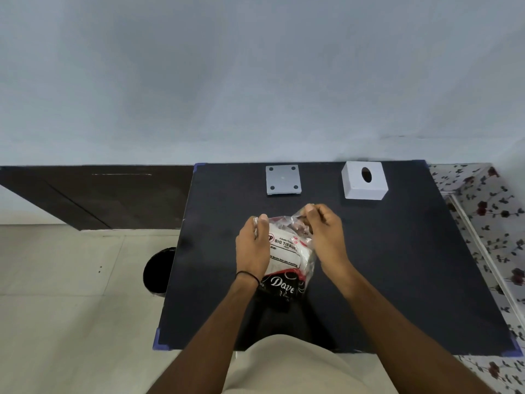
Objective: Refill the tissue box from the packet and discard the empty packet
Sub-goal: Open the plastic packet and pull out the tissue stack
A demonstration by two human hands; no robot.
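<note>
Fingers of your left hand (253,245) and right hand (326,237) pinch the tissue packet's (289,251) far end, apparently to tear it open; near the packet, beyond it, wait the white box shell (364,181) and base plate (283,180). Whether the film has split is unclear; a dark bin (158,271) left of it is half hidden by the bench (397,265).
</note>
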